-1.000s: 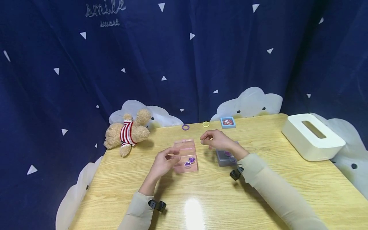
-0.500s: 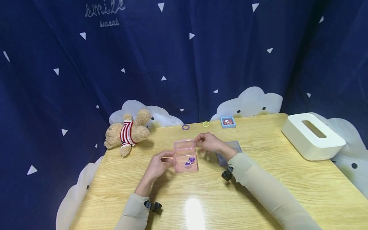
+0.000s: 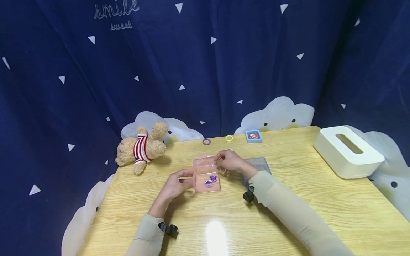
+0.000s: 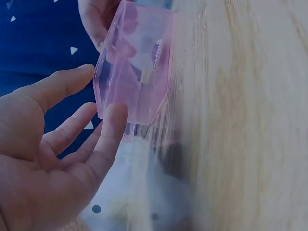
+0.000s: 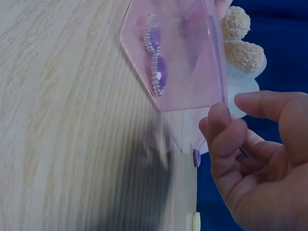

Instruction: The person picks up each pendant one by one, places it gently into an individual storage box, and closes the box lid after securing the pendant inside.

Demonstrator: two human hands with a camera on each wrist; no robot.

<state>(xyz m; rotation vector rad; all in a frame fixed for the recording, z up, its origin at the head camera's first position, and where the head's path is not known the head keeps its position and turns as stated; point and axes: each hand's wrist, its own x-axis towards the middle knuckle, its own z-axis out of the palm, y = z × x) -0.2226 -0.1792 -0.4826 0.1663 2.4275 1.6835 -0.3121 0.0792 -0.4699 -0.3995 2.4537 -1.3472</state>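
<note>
A clear pink plastic box (image 3: 202,185) stands on the table with its lid (image 3: 205,160) raised. Two purple heart-shaped gems (image 3: 209,183) with beaded rims sit inside, seen edge-on in the right wrist view as a purple gem (image 5: 159,77). My left hand (image 3: 174,184) is at the box's left side, with fingers fairly straight and a fingertip (image 4: 85,73) against or very near the box edge. At the lid's right side is my right hand (image 3: 231,160). Its bent fingers (image 5: 219,118) touch or nearly touch the box corner, and the thumb is apart from them.
A grey-blue clear box (image 3: 260,164) lies partly behind the right forearm. Along the back are a purple ring (image 3: 206,139), a yellow ring (image 3: 226,138) and a blue-framed square (image 3: 253,136). A teddy bear (image 3: 141,148) lies left; a white tissue box (image 3: 333,156) stands right.
My right hand has moved left from near the grey-blue box to the pink lid's right side. My left hand has drawn back slightly left to the box's side. The gems have stayed put.
</note>
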